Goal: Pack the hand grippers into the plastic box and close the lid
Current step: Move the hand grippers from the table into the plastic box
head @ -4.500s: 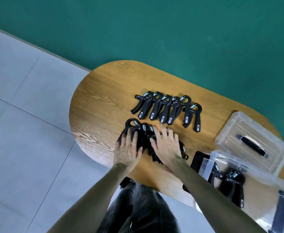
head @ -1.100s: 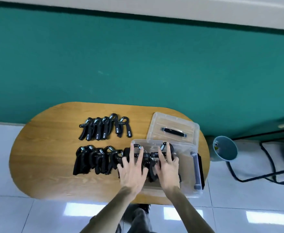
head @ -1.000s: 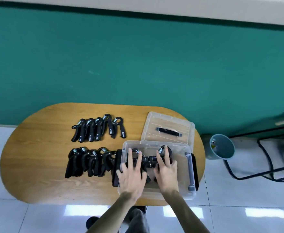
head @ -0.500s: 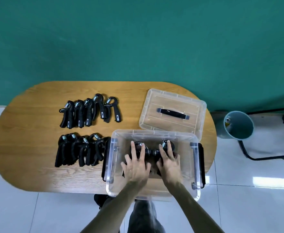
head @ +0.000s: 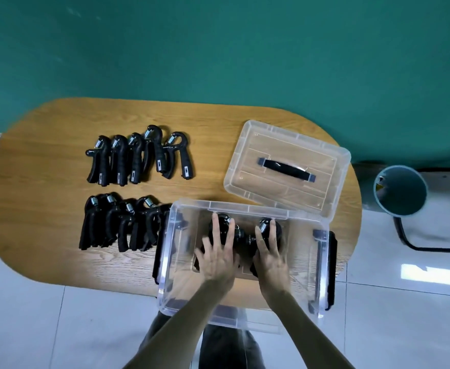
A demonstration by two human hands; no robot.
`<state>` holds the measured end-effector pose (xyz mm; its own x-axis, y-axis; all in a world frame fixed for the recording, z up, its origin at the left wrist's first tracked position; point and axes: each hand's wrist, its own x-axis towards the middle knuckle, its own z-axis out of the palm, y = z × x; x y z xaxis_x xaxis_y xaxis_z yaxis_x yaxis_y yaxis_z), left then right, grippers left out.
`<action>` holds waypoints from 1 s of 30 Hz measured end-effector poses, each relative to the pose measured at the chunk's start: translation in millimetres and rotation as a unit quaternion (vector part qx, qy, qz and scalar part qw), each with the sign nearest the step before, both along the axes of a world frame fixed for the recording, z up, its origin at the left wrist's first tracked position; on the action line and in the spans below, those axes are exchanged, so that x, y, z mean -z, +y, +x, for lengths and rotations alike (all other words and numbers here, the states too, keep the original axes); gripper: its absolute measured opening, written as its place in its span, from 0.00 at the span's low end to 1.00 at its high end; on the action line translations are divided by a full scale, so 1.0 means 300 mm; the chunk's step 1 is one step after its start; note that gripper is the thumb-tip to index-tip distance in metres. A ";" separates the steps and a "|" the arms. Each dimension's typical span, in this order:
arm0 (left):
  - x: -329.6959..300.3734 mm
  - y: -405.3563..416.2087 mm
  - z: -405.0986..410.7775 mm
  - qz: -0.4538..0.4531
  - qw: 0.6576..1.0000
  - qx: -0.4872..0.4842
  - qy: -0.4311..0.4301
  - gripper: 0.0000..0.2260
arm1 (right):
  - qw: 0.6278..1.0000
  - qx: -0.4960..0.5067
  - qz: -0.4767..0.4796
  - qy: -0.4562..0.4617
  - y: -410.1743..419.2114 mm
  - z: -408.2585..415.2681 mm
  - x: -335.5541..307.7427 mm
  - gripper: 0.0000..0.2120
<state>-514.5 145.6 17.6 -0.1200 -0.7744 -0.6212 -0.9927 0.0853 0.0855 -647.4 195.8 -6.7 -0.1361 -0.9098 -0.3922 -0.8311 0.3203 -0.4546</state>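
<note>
Since the earlier frames, the bundle of hand grippers point(head: 245, 237) had travelled from the tabletop into the clear plastic box point(head: 302, 265), and both hands had sunk with it toward the floor of the box. The left hand point(head: 216, 258) lay flat with its fingers spread over the left end of the bundle, and the right hand point(head: 269, 255) lay likewise on the right end, fingers slightly fanned; together they seemed to squeeze the bundle from both sides so the loose pieces stayed as one block while being set down. The box held only this one batch, near its middle, with bare floor on either side, probably room for more. Two more rows waited on the wooden table point(head: 45, 187): a far row of grippers point(head: 138, 157) and a near row of grippers point(head: 122, 225) just beside the box's left wall. The lid point(head: 287, 167) lay handle-up behind the box, touching its far right corner, out of the way until packing finished.
</note>
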 end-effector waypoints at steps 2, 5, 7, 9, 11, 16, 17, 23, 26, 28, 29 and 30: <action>0.009 0.000 0.010 -0.003 1.000 -0.007 0.002 0.42 | 1.000 -0.006 0.002 0.007 0.005 -0.001 0.008 0.55; 0.014 0.005 0.023 -0.011 1.000 -0.019 0.012 0.44 | 1.000 -0.016 0.005 0.011 0.012 -0.005 0.019 0.57; 0.015 0.011 0.027 -0.018 1.000 -0.020 0.015 0.45 | 1.000 -0.016 0.007 0.018 0.011 -0.002 0.016 0.59; 0.014 0.013 0.030 -0.019 0.999 -0.021 0.021 0.46 | 1.000 -0.012 0.012 0.017 0.010 0.002 0.015 0.60; 0.007 0.015 0.031 -0.019 0.999 -0.019 0.024 0.48 | 1.000 -0.010 0.011 0.022 0.011 0.005 0.019 0.60; 0.002 0.021 0.043 -0.015 0.999 -0.015 0.038 0.48 | 0.999 -0.010 0.014 0.038 0.010 0.011 0.030 0.58; 0.003 0.022 0.046 -0.013 0.999 -0.019 0.046 0.47 | 0.999 -0.007 0.020 0.044 0.008 0.011 0.027 0.56; -0.012 0.038 0.060 -0.032 0.997 -0.032 0.070 0.33 | 0.996 0.009 -0.003 0.091 -0.012 0.003 -0.028 0.26; -0.038 0.034 0.081 -0.081 0.994 0.024 0.076 0.32 | 0.994 0.012 -0.025 0.107 -0.021 0.014 -0.097 0.27; -0.072 0.019 0.099 -0.092 0.987 0.098 0.092 0.30 | 0.993 -0.015 -0.039 0.113 -0.039 0.024 -0.154 0.28; -0.098 0.005 0.117 -0.099 0.981 0.135 0.101 0.30 | 0.991 -0.036 -0.049 0.118 -0.053 0.033 -0.192 0.28; -0.125 -0.011 0.139 -0.106 0.975 0.163 0.106 0.29 | 0.988 -0.059 -0.059 0.128 -0.067 0.044 -0.224 0.28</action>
